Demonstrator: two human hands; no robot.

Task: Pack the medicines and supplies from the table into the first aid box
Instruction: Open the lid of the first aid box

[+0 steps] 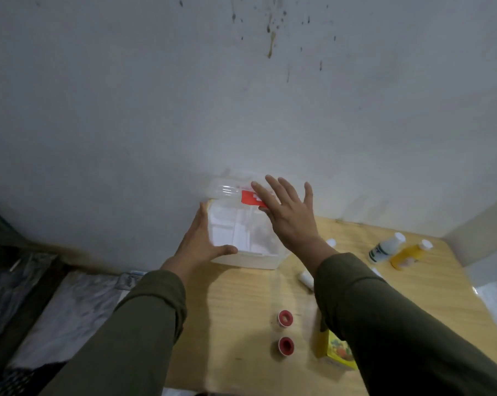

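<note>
A white translucent first aid box (250, 260) stands at the table's far left corner, its lid (227, 191) with a red cross label raised against the wall. My left hand (203, 241) rests with straight fingers on the box's left side, thumb on the front rim. My right hand (288, 215) hovers spread above the box, in front of the lid. On the table lie two red-capped tape rolls (285, 317) (286, 344), a yellow carton (337, 351), a white bottle (386, 248), a yellow bottle (410, 254) and a white tube (306, 278).
The wooden table (241, 310) stands against a stained grey wall (241, 95). Left of the table, lower down, lie plastic-covered sheets and dark fabric (56, 304). A grey ledge (481, 238) borders the table's right corner.
</note>
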